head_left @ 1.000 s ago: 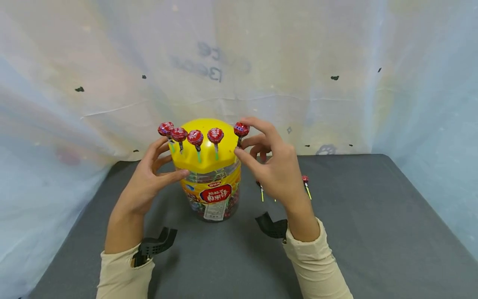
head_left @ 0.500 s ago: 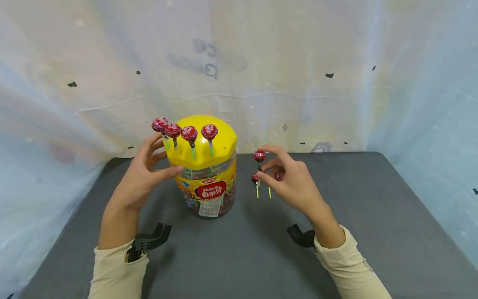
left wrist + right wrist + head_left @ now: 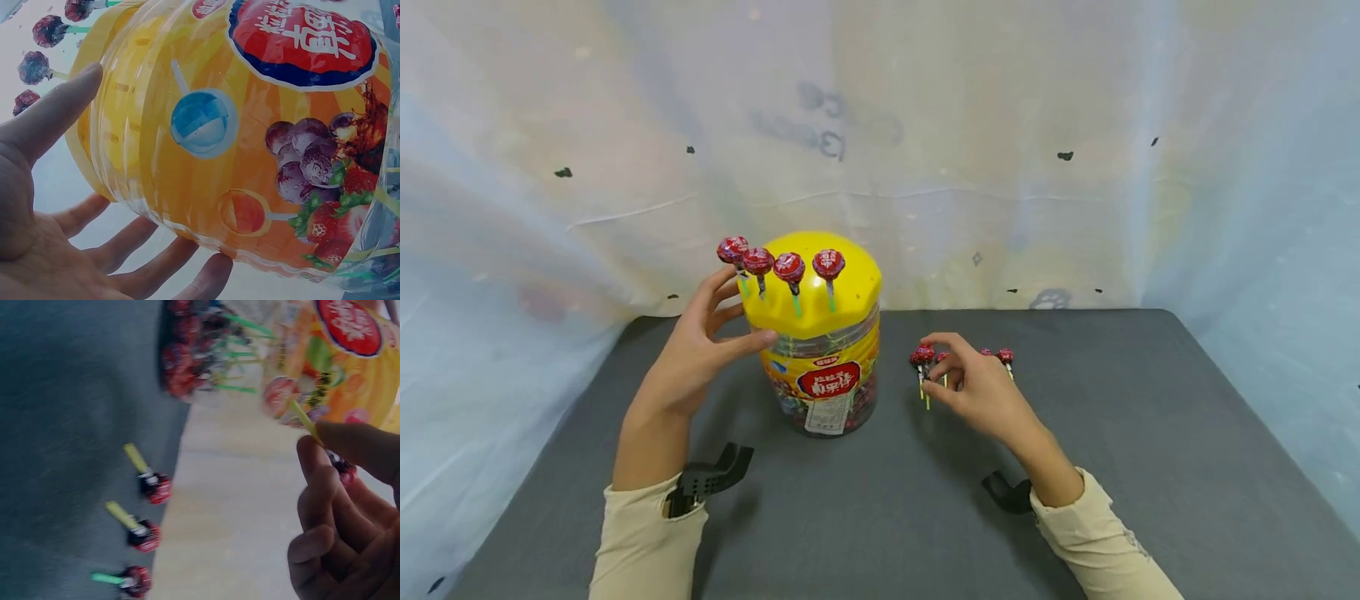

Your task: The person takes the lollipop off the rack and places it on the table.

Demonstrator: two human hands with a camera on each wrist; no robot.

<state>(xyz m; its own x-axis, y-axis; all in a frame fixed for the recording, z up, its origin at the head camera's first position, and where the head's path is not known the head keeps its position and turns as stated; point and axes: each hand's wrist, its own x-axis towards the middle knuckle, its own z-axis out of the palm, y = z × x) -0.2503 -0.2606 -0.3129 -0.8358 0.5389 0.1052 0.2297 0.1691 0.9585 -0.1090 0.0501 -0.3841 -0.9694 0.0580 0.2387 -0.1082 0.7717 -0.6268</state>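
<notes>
My left hand (image 3: 688, 358) grips the upper side of a clear plastic candy jar (image 3: 861, 358), thumb in front and fingers around the far side. A row of red-wrapped lollipops (image 3: 790, 267) stands in the front of its yellow lid (image 3: 853, 304), their green sticks pointing down. To the right of the jar, my right hand (image 3: 988, 396) pinches a lollipop (image 3: 305, 419) by its yellow stick, low over the table. The head of that lollipop overlaps another in the head view. In the left wrist view, the thumb lies along the lid edge.
Several more red lollipops (image 3: 1005, 356) lie in a row on the dark grey table (image 3: 1120, 433) around the right hand. More lollipops (image 3: 181, 369) show through the jar's base. A pale printed curtain (image 3: 940, 150) hangs behind the table.
My right hand has carried the lollipop from the right side of the lid down and right, to the row on the table. My left hand stays on the jar.
</notes>
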